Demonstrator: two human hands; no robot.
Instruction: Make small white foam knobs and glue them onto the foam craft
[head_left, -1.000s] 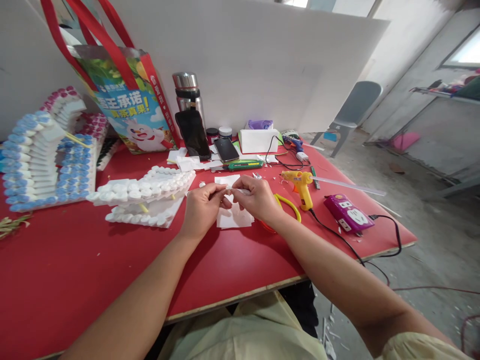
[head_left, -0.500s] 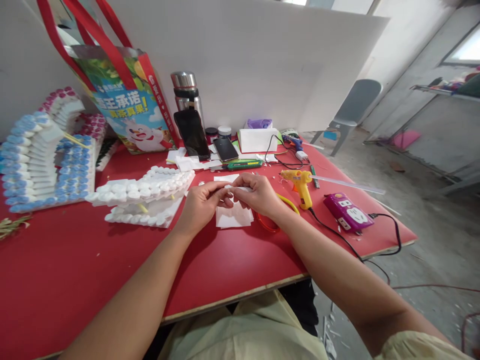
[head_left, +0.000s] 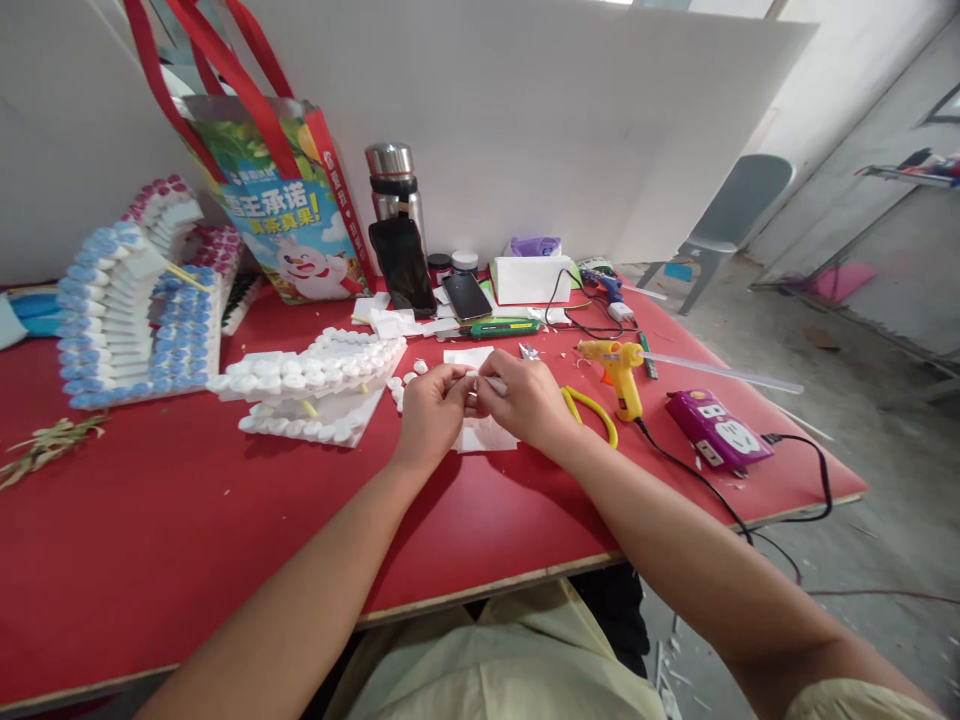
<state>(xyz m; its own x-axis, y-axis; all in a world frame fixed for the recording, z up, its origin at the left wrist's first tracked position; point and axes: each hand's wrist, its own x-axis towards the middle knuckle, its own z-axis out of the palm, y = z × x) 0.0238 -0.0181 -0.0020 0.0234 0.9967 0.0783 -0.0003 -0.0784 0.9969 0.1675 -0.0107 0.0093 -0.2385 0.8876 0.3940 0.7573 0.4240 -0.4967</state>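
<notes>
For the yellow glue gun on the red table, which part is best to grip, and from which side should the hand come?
Probably grip the yellow glue gun by its handle, with the right hand coming from the near side of the table. The handle points that way, while the nozzle faces left and the glue stick juts out right.

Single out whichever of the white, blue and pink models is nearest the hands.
The white model, close beside the left hand. The blue model and pink model stand farther left and farther back.
</notes>
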